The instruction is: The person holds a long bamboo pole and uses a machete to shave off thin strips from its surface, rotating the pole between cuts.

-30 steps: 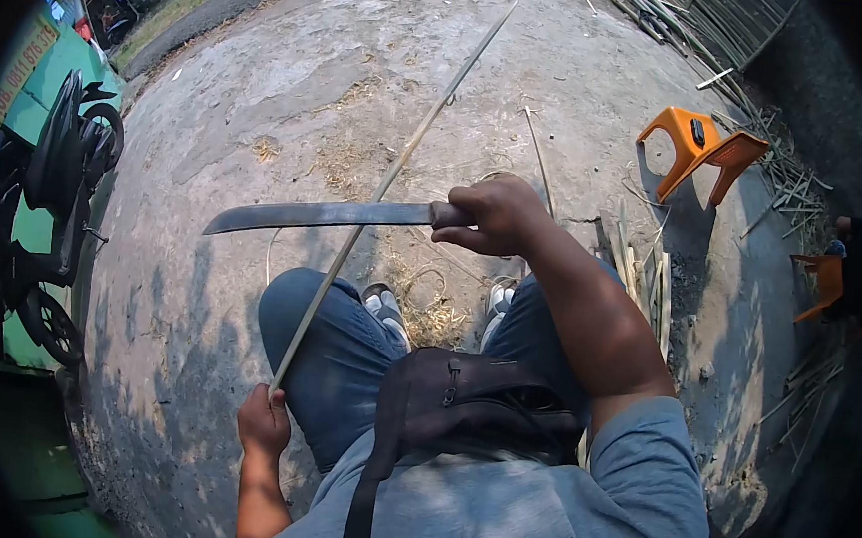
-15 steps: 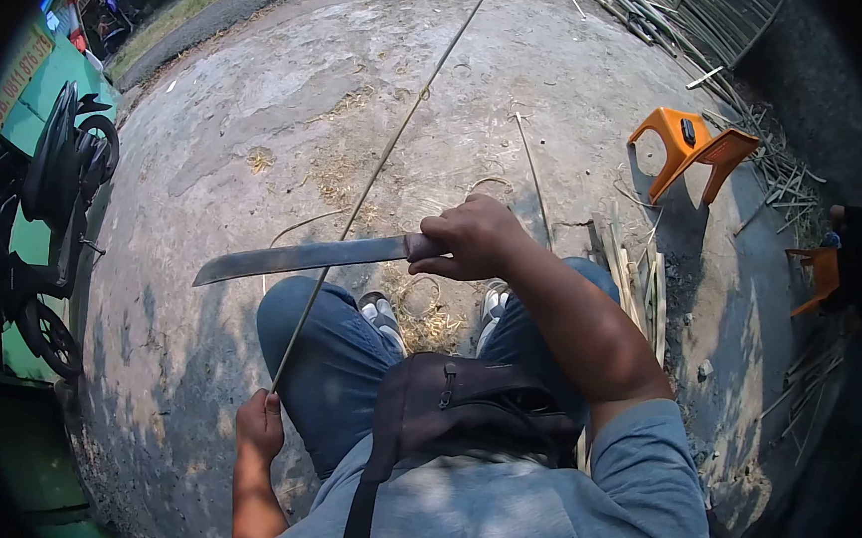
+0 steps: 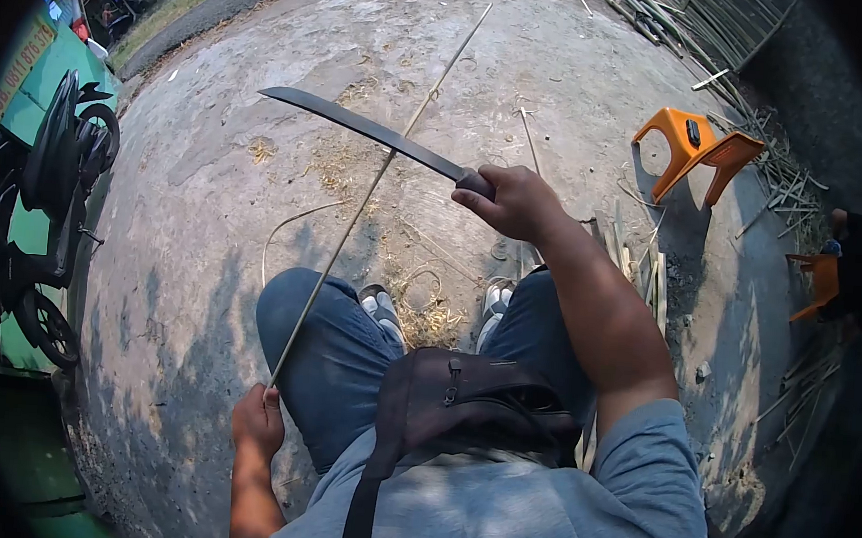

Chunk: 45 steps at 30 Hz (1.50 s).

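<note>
My left hand [image 3: 259,417] is closed round the near end of a long thin stick [image 3: 352,226], which slants up and away past my left knee. My right hand [image 3: 512,201] grips the dark handle of a machete [image 3: 361,127]. Its curved blade points to the left and crosses the stick beyond its middle. Whether blade and stick touch, I cannot tell. Pale shavings [image 3: 434,324] lie on the ground between my feet.
An orange plastic chair [image 3: 674,151] with a small black object on it stands at the right. Split strips [image 3: 662,285] lie beside my right leg. More sticks [image 3: 786,194] are piled at the far right, near a seated person [image 3: 856,259]. A motorbike [image 3: 57,183] is parked at the left.
My right hand has moved forward and to the right, carrying the machete farther up along the stick, with its tip now raised away from me. My left hand has barely moved.
</note>
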Each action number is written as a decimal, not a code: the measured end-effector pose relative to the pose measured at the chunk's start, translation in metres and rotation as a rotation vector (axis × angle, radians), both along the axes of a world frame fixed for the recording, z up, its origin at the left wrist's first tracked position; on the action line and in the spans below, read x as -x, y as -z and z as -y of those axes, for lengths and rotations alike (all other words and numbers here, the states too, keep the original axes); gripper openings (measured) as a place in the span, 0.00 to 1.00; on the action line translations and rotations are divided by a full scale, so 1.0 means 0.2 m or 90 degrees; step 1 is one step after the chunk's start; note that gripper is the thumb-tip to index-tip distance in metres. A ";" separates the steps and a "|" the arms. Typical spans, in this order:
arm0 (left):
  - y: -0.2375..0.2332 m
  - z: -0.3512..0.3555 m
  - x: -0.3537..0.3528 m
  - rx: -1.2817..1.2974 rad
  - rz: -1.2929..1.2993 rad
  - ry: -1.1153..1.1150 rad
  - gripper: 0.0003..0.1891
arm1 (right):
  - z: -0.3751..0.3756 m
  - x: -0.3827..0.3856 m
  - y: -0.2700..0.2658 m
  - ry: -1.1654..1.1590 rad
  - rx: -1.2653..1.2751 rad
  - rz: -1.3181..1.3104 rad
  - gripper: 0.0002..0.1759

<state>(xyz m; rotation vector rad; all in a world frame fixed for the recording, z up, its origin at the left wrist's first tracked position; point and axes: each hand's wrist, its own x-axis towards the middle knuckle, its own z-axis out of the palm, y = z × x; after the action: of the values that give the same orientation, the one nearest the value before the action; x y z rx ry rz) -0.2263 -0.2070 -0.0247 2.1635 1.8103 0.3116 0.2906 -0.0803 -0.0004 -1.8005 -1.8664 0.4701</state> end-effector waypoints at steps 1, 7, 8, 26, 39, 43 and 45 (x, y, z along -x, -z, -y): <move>0.00 0.01 -0.01 -0.025 -0.012 0.003 0.27 | 0.03 0.06 -0.05 -0.031 0.019 0.044 0.33; 0.02 0.07 -0.05 -0.116 -0.069 -0.016 0.25 | 0.07 0.21 -0.06 -0.204 -0.068 0.162 0.29; 0.04 0.07 -0.04 -0.122 -0.075 -0.018 0.26 | 0.06 0.20 -0.05 -0.208 -0.077 0.158 0.29; 0.10 0.04 -0.01 -0.109 -0.048 -0.004 0.27 | 0.07 0.22 -0.06 -0.203 -0.159 0.170 0.28; 0.08 0.05 -0.01 -0.083 -0.061 -0.024 0.30 | 0.02 0.03 -0.05 0.025 -0.011 0.071 0.31; 0.07 0.04 -0.02 -0.074 -0.040 -0.023 0.30 | 0.05 0.16 -0.04 -0.138 -0.128 0.145 0.28; 0.08 0.02 -0.01 -0.074 -0.039 -0.018 0.30 | 0.06 0.18 -0.04 -0.206 -0.196 0.154 0.26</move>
<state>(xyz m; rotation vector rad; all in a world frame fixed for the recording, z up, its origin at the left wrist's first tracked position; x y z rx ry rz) -0.2241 -0.2119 -0.0407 2.2507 1.9006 0.3703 0.2545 -0.0920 0.0082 -1.4089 -2.2673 0.0645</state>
